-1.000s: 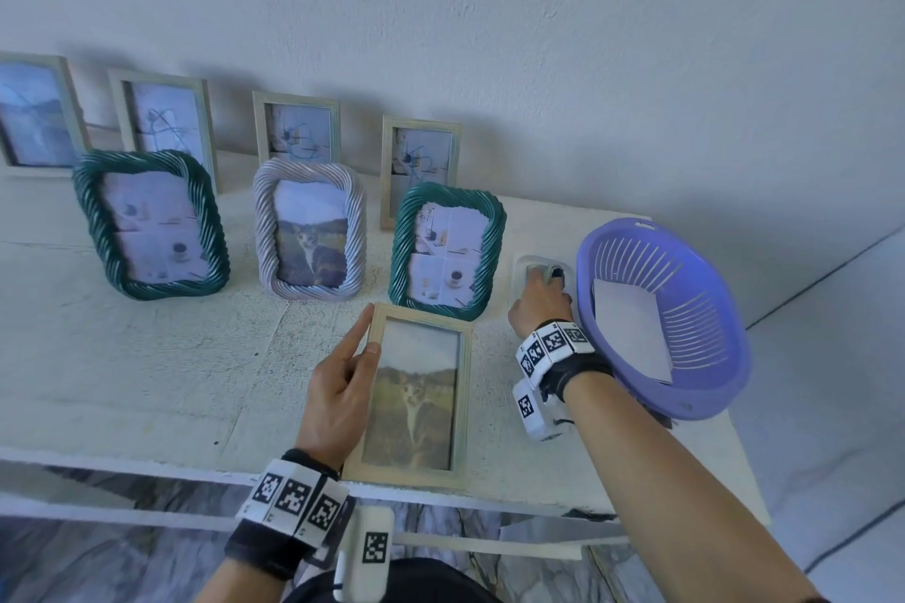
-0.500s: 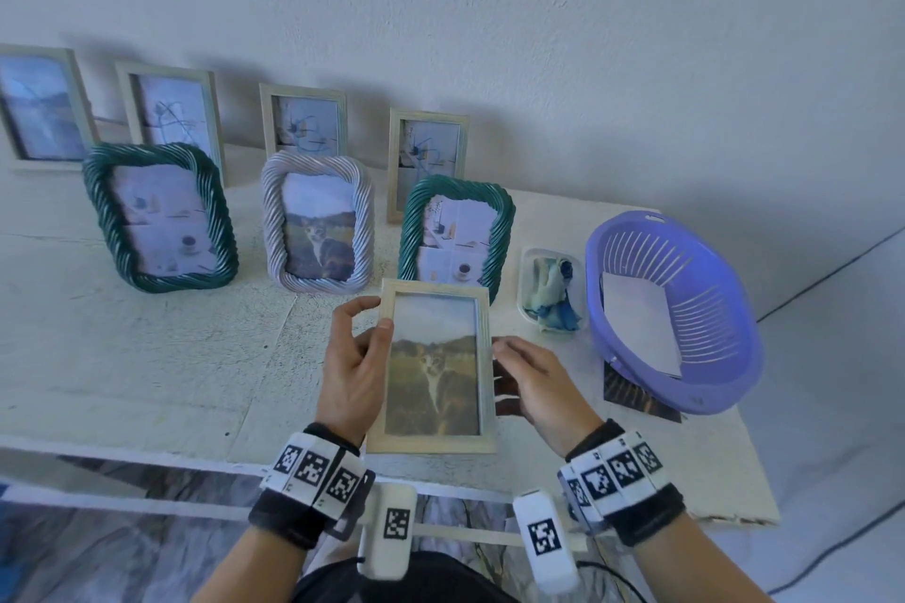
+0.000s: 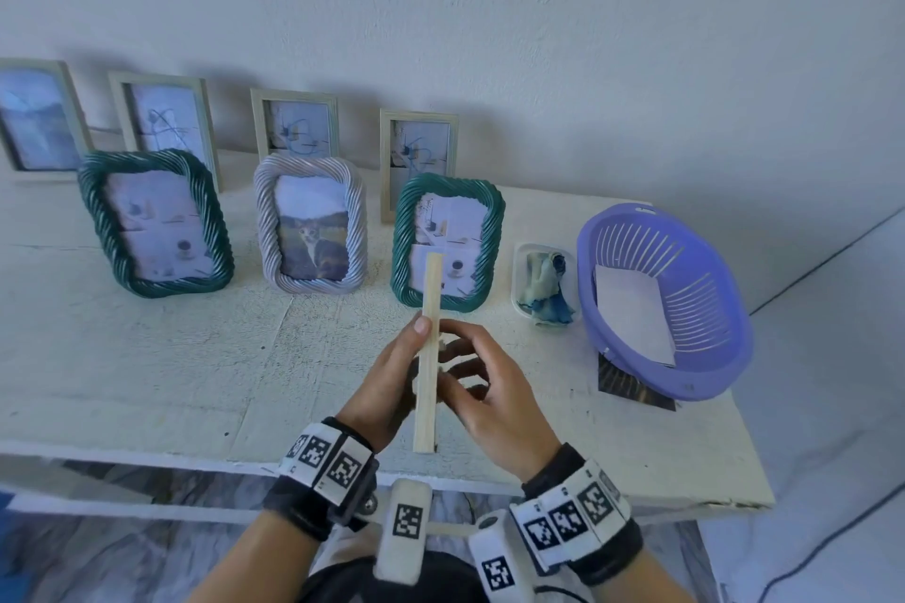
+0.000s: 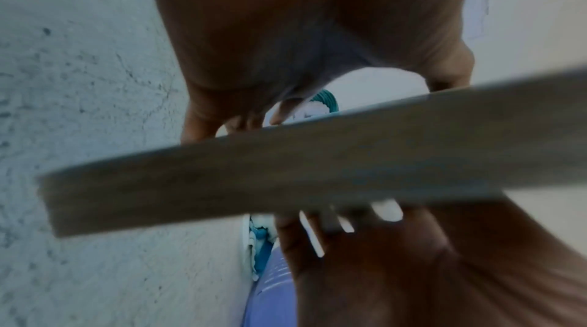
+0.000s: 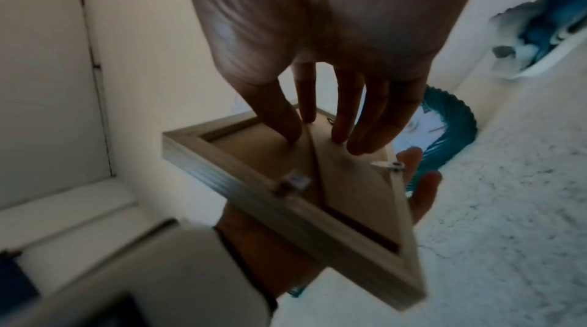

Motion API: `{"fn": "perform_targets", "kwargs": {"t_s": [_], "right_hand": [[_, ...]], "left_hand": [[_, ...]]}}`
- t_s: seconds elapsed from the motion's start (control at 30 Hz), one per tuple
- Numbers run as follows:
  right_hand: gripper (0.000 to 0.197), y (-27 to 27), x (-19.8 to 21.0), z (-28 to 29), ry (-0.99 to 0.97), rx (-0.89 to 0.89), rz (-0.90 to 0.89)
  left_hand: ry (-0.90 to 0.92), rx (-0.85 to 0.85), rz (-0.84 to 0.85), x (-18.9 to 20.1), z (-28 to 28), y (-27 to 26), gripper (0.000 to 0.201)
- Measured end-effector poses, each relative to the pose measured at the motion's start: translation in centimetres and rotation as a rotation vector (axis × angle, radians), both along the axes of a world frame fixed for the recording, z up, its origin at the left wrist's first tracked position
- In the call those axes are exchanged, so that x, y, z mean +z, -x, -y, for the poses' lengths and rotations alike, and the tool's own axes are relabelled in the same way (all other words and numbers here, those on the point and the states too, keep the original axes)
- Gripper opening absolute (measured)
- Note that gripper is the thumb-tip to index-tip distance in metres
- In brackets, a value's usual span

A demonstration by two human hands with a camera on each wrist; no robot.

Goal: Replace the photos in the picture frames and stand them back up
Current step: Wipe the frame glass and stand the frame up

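Observation:
A light wooden picture frame [image 3: 425, 406] is held upright and edge-on above the table's front, between both hands. My left hand [image 3: 392, 387] grips it from the left, thumb on the near edge. My right hand [image 3: 494, 402] is on its right side. In the right wrist view the frame's back [image 5: 286, 207] faces me, and my right fingers [image 5: 365, 131] lie fairly straight, their tips touching the brown backing board [image 5: 254, 146] on either side of its folded stand. The left wrist view shows only the blurred frame edge [image 4: 286, 174] under my left hand [image 4: 301, 31]. The photo side is hidden.
Two green rope frames [image 3: 156, 223] [image 3: 448, 240] and a white rope frame [image 3: 311, 223] with a cat photo stand mid-table. Several plain frames [image 3: 416, 162] lean on the wall. At right are a small tray [image 3: 543, 284] with a blue cloth, a purple basket [image 3: 661, 299] and a dark photo [image 3: 631, 387].
The wooden frame has come up from lying flat and been turned edge-on, back to the right. My right hand has left the small tray and come onto the frame's back.

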State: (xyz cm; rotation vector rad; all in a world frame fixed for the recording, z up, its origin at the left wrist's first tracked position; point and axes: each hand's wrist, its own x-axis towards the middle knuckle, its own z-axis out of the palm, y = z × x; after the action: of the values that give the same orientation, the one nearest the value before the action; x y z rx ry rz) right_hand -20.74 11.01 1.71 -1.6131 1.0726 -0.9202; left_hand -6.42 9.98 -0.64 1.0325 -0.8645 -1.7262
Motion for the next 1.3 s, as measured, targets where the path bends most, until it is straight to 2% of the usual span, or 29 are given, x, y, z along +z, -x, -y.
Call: {"fn": "perform_targets", "kwargs": {"t_s": [0.07, 0.1, 0.17, 0.27, 0.37, 0.47, 0.53, 0.6, 0.67, 0.73, 0.8, 0.87, 0.9, 0.97, 1.03, 1.07, 1.17, 1.27, 1.3], "right_hand": [[0.041, -0.1, -0.5, 0.0, 0.075, -0.012, -0.060], [0.043, 0.0, -0.8, 0.0, 0.086, -0.018, -0.090], [0.043, 0.4, -0.9, 0.1, 0.113, -0.038, -0.190], [0.040, 1.4, -0.8, 0.2, 0.277, -0.061, -0.375], [0.032, 2.4, -0.5, 0.8, 0.431, -0.109, -0.575], [0.021, 3.1, -0.3, 1.2, 0.633, -0.173, -0.839], [0.015, 2.9, -0.3, 0.9, 0.642, -0.218, -0.914], [0.015, 2.4, 0.0, 0.4, 0.464, -0.247, -0.817], [0.024, 1.9, 0.4, 0.4, 0.113, -0.233, -0.413], [0.039, 1.7, 0.8, 0.7, -0.205, -0.306, -0.002], [0.047, 2.1, 1.1, 1.1, -0.466, -0.351, 0.299], [0.054, 3.0, 1.0, 1.5, -0.695, -0.279, 0.584], [0.059, 3.4, 0.8, 1.7, -0.749, -0.239, 0.661], [0.067, 4.1, 0.4, 2.3, -0.717, -0.198, 0.635], [0.072, 4.6, 1.0, 2.7, -0.593, -0.149, 0.542], [0.070, 4.9, 1.2, 2.9, -0.555, -0.139, 0.499], [0.041, 5.7, 2.2, 4.0, -0.497, -0.218, 0.457], [0.067, 6.8, 3.6, 5.8, -0.387, -0.244, 0.364], [0.066, 7.1, 4.4, 6.5, -0.344, -0.213, 0.334]], "left_hand": [[-0.058, 0.010, -0.104, 0.3, -0.1, 0.2, 0.097], [-0.066, 0.014, -0.101, 0.3, 0.0, 0.2, 0.098], [-0.031, 0.018, -0.020, 0.2, 0.2, 0.1, 0.096], [-0.005, 0.037, 0.092, 0.4, 0.4, 0.0, 0.100], [0.012, 0.049, 0.141, 0.7, 0.2, 0.0, 0.082], [0.037, 0.047, 0.251, 0.9, 0.5, 0.0, 0.088], [0.048, 0.083, 0.266, 1.3, 0.7, 0.4, 0.095], [0.046, 0.130, 0.270, 1.5, 0.9, 0.5, 0.103], [0.082, 0.147, 0.315, 1.7, 0.9, 0.3, 0.111], [0.109, 0.165, 0.370, 2.0, 1.0, 0.0, 0.115], [0.134, 0.218, 0.400, 2.7, 1.1, -0.4, 0.099], [0.107, 0.234, 0.358, 3.9, 1.4, -0.8, 0.069], [0.066, 0.209, 0.322, 4.5, 1.7, -1.0, 0.065], [-0.015, 0.137, 0.290, 5.5, 2.2, -1.3, 0.071], [-0.068, 0.077, 0.267, 6.1, 2.8, -1.3, 0.075], [-0.090, 0.053, 0.255, 6.3, 3.2, -1.2, 0.074], [-0.113, -0.014, 0.220, 7.2, 4.6, -0.7, 0.068], [-0.068, -0.037, 0.218, 9.0, 6.5, -0.4, 0.062], [-0.041, -0.038, 0.224, 9.7, 7.3, -0.3, 0.060]]}}
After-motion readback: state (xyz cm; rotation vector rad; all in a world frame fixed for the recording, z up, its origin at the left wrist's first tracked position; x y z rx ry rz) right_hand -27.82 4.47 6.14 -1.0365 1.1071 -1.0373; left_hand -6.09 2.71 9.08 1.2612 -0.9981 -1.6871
